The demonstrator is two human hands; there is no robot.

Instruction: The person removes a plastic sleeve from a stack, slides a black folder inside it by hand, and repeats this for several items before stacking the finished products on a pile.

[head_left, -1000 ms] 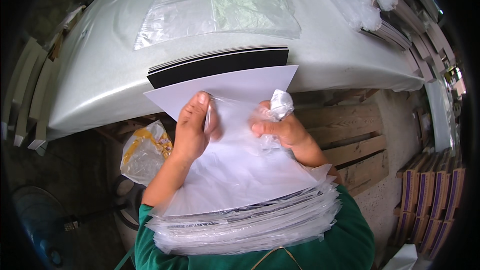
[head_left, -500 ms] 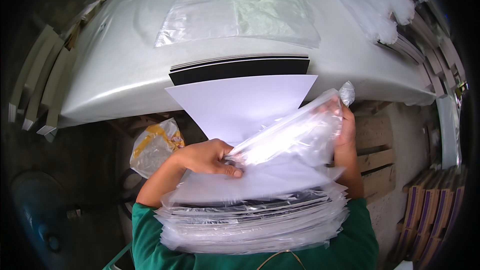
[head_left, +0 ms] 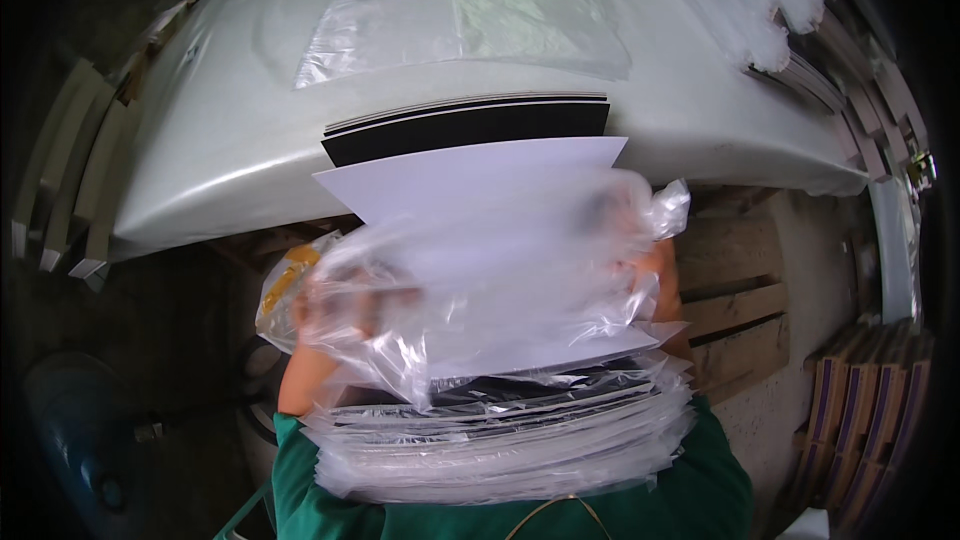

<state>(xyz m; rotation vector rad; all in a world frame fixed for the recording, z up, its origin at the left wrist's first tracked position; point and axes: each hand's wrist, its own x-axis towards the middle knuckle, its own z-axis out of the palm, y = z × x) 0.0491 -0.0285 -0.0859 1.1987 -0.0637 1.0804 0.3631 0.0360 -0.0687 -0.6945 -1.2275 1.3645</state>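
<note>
A clear plastic bag (head_left: 500, 260) is spread wide between my two hands, smeared by motion. My left hand (head_left: 335, 305) grips its left side, with film lying over the fingers. At the right side my right hand (head_left: 645, 240) holds the bag, also partly behind film, beside a crumpled wad of plastic (head_left: 670, 208). Through the bag shows a large white sheet (head_left: 470, 155), its far edge resting against black boards (head_left: 470, 128) at the table's near edge. Close to my body lies a thick stack of plastic-sleeved sheets (head_left: 500, 450).
A plastic-covered table (head_left: 220, 150) curves across the far side, with flat clear bags (head_left: 460, 25) on it. Stacked boards (head_left: 70, 170) stand at the left, with more at the right. A wooden pallet (head_left: 735, 310) and bundled brown stacks (head_left: 860, 420) are lower right.
The bag, earlier gathered slantwise between my hands, is now spread out over the white sheet. My left hand has moved left; my right hand has shifted slightly left and down.
</note>
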